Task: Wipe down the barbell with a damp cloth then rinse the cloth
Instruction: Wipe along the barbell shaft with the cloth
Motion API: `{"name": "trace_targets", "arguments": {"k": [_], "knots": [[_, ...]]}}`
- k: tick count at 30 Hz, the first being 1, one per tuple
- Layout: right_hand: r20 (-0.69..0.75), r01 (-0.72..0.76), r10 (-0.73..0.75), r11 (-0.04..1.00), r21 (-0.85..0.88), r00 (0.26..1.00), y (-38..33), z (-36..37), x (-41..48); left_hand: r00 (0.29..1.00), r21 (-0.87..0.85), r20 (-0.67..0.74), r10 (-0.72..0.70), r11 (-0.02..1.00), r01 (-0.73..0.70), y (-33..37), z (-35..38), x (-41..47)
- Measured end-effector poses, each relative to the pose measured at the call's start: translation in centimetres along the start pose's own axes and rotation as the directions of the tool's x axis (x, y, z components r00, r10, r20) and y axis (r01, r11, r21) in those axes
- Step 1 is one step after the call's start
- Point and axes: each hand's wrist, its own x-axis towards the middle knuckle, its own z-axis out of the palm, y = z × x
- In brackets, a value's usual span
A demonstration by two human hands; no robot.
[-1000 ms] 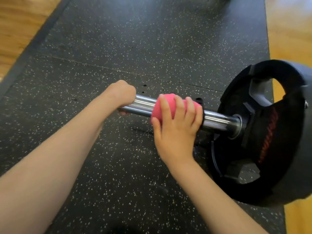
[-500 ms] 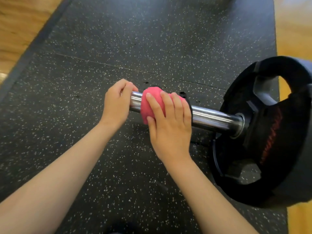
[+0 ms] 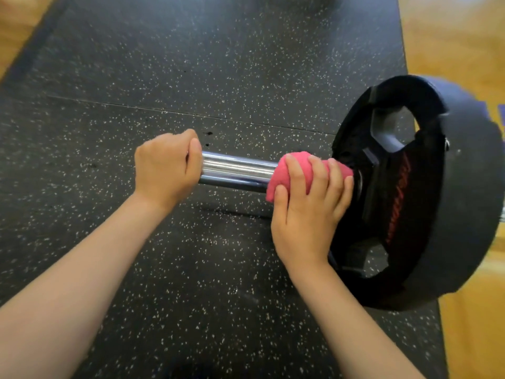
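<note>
Change: cloth (image 3: 284, 175) slid right, from beside the left hand (image 3: 165, 168) to the plate (image 3: 459, 203).
Cloth: pink, bunched round barbell (image 3: 237, 170); right hand (image 3: 306, 214) fingers clench it.
Barbell: chrome; left hand fingers grasp its left end.

Weight plate (image 3: 464, 214) blocks the bar (image 3: 235, 170) rightward; mat (image 3: 191, 64) lies open.

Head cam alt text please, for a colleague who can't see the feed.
Seen from above, the right hand wraps a pink cloth around the chrome barbell right beside the black weight plate, while the left hand grips the bar's free end. The barbell lies over a speckled black rubber mat with wood floor at the edges.
</note>
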Motion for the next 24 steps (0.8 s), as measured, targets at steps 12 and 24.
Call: {"name": "trace_targets", "arguments": {"k": [12,24], "knots": [[0.110,0.220,-0.220,0.975,0.014,0.969,-8.2,3.2,0.6,0.774,0.010,0.609,-0.173,0.978,0.210,0.5,-1.1,5.2],[0.074,0.148,-0.151,0.988,0.038,0.986,-1.8,0.3,0.6,0.992,0.212,-0.024,0.124,0.970,-0.116,0.8,0.1,-1.0]]}}
